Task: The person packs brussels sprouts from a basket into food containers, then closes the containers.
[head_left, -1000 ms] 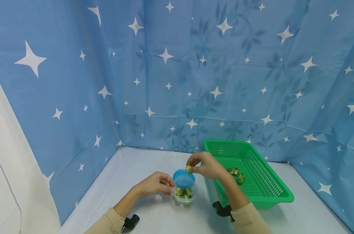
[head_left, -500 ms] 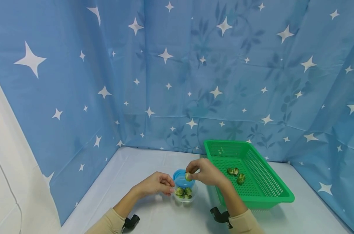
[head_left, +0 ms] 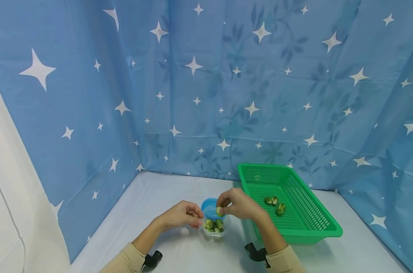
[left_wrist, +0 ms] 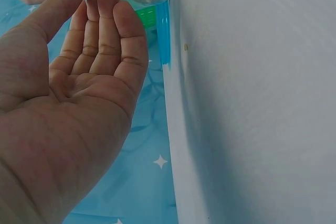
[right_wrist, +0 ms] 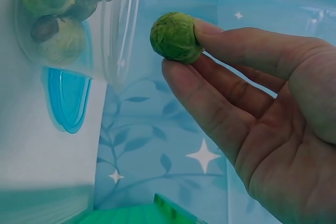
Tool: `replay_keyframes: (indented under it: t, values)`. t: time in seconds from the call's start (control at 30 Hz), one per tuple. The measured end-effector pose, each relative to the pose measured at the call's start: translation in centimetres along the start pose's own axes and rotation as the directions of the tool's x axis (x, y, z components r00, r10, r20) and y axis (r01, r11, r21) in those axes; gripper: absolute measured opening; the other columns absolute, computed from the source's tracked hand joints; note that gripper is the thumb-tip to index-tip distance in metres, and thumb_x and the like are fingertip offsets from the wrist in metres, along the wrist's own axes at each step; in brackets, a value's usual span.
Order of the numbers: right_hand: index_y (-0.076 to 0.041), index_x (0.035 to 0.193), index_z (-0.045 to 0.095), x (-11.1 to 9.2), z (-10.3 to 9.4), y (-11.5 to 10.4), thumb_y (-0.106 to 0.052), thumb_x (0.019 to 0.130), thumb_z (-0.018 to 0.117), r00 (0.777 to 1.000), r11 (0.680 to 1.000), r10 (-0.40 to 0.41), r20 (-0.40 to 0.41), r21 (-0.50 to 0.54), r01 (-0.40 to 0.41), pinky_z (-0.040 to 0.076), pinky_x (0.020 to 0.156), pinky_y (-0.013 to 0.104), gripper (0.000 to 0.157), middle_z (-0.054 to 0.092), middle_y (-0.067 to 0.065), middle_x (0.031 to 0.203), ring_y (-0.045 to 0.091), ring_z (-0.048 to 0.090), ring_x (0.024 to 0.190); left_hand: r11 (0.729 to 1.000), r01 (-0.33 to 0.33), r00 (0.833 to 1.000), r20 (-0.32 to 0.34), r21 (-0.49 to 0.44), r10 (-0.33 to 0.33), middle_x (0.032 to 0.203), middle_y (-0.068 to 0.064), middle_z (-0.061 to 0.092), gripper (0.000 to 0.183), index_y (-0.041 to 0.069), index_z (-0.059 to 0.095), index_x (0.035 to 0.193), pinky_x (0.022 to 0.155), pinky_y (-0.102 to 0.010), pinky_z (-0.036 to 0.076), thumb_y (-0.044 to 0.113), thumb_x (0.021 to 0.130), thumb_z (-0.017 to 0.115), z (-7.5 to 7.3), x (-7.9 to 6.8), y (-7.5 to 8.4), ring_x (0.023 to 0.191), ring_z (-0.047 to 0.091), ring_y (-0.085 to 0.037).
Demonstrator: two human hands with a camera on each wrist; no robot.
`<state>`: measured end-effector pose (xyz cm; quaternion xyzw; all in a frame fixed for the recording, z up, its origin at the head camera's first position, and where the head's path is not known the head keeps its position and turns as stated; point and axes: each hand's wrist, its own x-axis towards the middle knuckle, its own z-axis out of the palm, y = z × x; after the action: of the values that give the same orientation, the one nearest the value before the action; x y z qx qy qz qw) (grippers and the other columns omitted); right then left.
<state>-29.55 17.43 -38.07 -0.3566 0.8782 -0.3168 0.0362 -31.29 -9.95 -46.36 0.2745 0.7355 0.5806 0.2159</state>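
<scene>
Between thumb and fingertips, my right hand [head_left: 239, 204] pinches a round green Brussels sprout [right_wrist: 176, 38], held above the far side of a small clear plastic container [head_left: 214, 234]. Several Brussels sprouts [head_left: 209, 223] lie inside that container. On its left, my left hand [head_left: 183, 215] grips the rim, thumb on the upper edge and fingers along the outer wall in the left wrist view. A round blue lid [head_left: 208, 203] lies flat just behind the container, partly covered by the right hand in the head view.
A green slotted plastic basket [head_left: 305, 232] stands to the right, with a few Brussels sprouts [head_left: 280, 209] on its floor. White cloth covers the table [head_left: 158, 195]. A blue star-patterned curtain [head_left: 206, 125] hangs behind and at the sides.
My right hand has moved down and slightly toward the container with the Brussels sprout, away from the basket's left edge. The left hand stays at the container's rim.
</scene>
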Motion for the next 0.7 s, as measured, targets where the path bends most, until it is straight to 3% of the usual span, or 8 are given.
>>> replay_keyframes:
  t: [0.17,0.4,0.7]
  values:
    - [-0.009,0.098,0.08,-0.11,0.09,0.38,-0.005,0.093,0.077,0.999,1.0,-0.004,0.041,0.006,0.004,0.06,0.074,0.025,0.007,0.078,0.001,0.092,0.009,0.073,0.083,1.0,0.001,1.0,-0.003,-0.002,-0.001,0.092,-0.001,0.075,0.032,-0.009,0.068,0.116,0.08,-0.038,0.063,0.015,0.096,0.076,0.06,0.01,0.0,0.08,0.073,-0.017]
    - [-0.006,0.093,0.078,-0.13,0.31,0.74,0.0,0.09,0.078,0.996,0.999,-0.028,0.086,0.024,0.026,0.06,0.071,0.025,0.007,0.077,0.003,0.088,0.01,0.072,0.078,1.0,-0.003,1.0,0.003,-0.007,0.003,0.092,-0.001,0.075,0.034,-0.011,0.067,0.117,0.08,-0.038,0.064,0.014,0.096,0.076,0.06,-0.12,0.12,0.081,0.073,-0.016]
    - [-0.006,0.09,0.077,-0.02,0.5,0.64,0.0,0.089,0.079,0.993,0.999,-0.001,0.121,0.048,-0.005,0.058,0.068,0.024,0.006,0.076,0.004,0.085,0.012,0.071,0.076,1.0,0.005,1.0,-0.008,-0.002,-0.005,0.092,-0.003,0.075,0.029,-0.008,0.069,0.114,0.081,-0.041,0.064,0.013,0.096,0.076,0.16,-0.23,0.43,0.08,0.073,-0.016]
